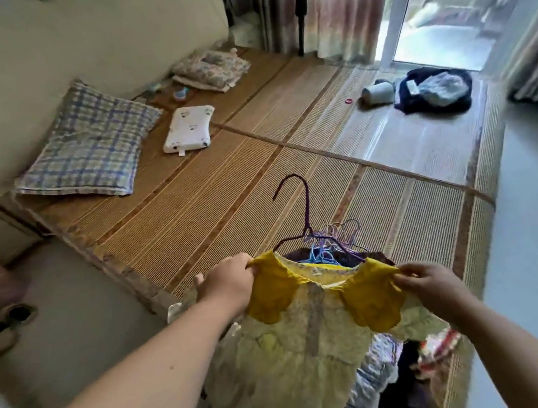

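- The left hand (228,283) pinched one shoulder of the shirt (307,332), fingers curled round the yellow sleeve seam. The right hand (430,283) pinched the other shoulder the same way.
- The shirt hung spread between them, above a heap of clothes (378,375) at the near edge of the mat (212,209).
- Both holds were thin pinches on loose fabric. An uneven tug could have slipped one shoulder free and dropped the shirt onto the heap.
- The arms of the purple hanger (306,213) seemed to run into the neck opening, its hook standing free above. Pulling the shoulders apart with the wire inside could have stretched the neck or snagged a seam.
- Just behind lay a tangle of spare hangers (328,247). Lowering the shirt there could have caught the hook among them and dragged several along.
- Farther off, the plaid pillow (88,143) and white pillow (188,129) lay well apart from the work. A flung hanger was the likely risk to them.
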{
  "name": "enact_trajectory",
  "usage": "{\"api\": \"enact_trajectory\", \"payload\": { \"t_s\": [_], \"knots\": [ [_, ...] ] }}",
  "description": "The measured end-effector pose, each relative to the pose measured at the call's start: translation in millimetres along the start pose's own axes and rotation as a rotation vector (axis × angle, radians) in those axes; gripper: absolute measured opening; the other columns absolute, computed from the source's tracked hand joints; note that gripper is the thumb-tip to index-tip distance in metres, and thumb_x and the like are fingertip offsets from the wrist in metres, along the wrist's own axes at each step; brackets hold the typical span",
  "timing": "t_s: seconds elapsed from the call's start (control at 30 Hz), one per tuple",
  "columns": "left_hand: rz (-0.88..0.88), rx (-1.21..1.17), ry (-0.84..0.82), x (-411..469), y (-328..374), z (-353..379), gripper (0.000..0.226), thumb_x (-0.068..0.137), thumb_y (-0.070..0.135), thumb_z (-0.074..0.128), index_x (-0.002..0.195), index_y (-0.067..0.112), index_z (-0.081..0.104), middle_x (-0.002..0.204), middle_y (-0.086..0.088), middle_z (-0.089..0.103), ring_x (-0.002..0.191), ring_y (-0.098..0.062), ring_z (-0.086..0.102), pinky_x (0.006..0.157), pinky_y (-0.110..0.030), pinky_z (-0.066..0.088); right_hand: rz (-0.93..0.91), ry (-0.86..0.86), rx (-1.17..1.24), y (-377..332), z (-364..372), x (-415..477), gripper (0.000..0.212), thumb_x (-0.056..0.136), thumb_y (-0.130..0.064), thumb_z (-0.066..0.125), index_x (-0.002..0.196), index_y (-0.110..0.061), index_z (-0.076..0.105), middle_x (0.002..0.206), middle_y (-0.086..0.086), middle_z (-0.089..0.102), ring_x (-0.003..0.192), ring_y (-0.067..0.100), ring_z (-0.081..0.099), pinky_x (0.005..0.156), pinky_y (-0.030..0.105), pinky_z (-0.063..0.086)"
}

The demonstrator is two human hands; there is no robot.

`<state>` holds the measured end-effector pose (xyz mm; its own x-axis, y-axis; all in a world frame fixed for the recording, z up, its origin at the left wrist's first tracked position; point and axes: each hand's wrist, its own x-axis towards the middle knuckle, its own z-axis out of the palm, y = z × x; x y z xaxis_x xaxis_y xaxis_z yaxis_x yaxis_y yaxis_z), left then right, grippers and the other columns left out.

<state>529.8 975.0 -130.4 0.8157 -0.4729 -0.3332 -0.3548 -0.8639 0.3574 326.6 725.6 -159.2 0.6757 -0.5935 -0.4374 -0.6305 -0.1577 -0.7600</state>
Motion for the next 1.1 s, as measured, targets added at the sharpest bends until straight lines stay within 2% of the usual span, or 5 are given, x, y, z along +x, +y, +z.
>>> {"api": "enact_trajectory", "payload": {
  "t_s": [0.17, 0.27, 0.37, 0.6, 1.1],
  "knots": [
    [-0.086, 0.139, -0.131, 42, 2, 48, 0.033, 0.095, 0.043, 0.04, 0.125, 0.03, 0.048, 0.131, -0.002, 0.051, 0.126, -0.029, 0.042, 0.104, -0.054, 0.024, 0.079, 0.022, -0.25, 25, 27, 66, 0.024, 0.093, -0.026, 0.056, 0.113, -0.016, 0.065, 0.093, 0.005, 0.068, 0.079, 0.021, 0.062, 0.068, 0.033, 0.05],
    [-0.038, 0.165, -0.212, 50, -9, 72, 0.062, 0.091, 0.047, 0.048, 0.147, 0.032, 0.024, 0.152, -0.002, 0.028, 0.14, -0.025, 0.025, 0.112, -0.051, 0.023, 0.066, -0.009, -0.518, 37, 48, 92, 0.057, 0.09, -0.04, 0.057, 0.142, -0.024, 0.04, 0.128, 0.013, 0.058, 0.112, 0.028, 0.056, 0.092, 0.036, 0.045],
    [-0.044, 0.153, -0.25, 48, -19, 89, 0.072, 0.088, 0.05, 0.052, 0.148, 0.035, 0.017, 0.158, 0.0, 0.014, 0.144, -0.022, 0.017, 0.114, -0.046, 0.022, -0.044, -0.169, -0.686, 51, 75, 104, 0.079, 0.086, -0.049, 0.058, 0.15, -0.03, 0.016, 0.154, 0.009, 0.027, 0.14, 0.024, 0.028, 0.11, 0.033, 0.027],
    [-0.104, 0.18, -0.334, 24, -49, 92, 0.073, 0.084, 0.053, 0.051, 0.147, 0.04, 0.016, 0.159, 0.001, 0.007, 0.145, -0.022, 0.011, 0.112, -0.049, 0.019, -0.15, -0.444, -0.889, 36, 118, 96, 0.078, 0.087, -0.054, 0.052, 0.149, -0.039, 0.008, 0.159, 0.002, 0.008, 0.144, 0.025, 0.013, 0.114, 0.045, 0.026],
    [-0.325, 0.247, 0.425, -155, -158, -135, 0.069, 0.085, 0.049, 0.052, 0.146, 0.039, 0.022, 0.159, 0.0, 0.012, 0.144, -0.021, 0.013, 0.114, -0.04, 0.021, -1.176, -0.511, -0.556, -273, 270, -64, 0.064, 0.085, -0.039, 0.06, 0.143, -0.033, 0.033, 0.146, -0.002, 0.037, 0.133, 0.02, 0.035, 0.109, 0.034, 0.034]
  ]
}}
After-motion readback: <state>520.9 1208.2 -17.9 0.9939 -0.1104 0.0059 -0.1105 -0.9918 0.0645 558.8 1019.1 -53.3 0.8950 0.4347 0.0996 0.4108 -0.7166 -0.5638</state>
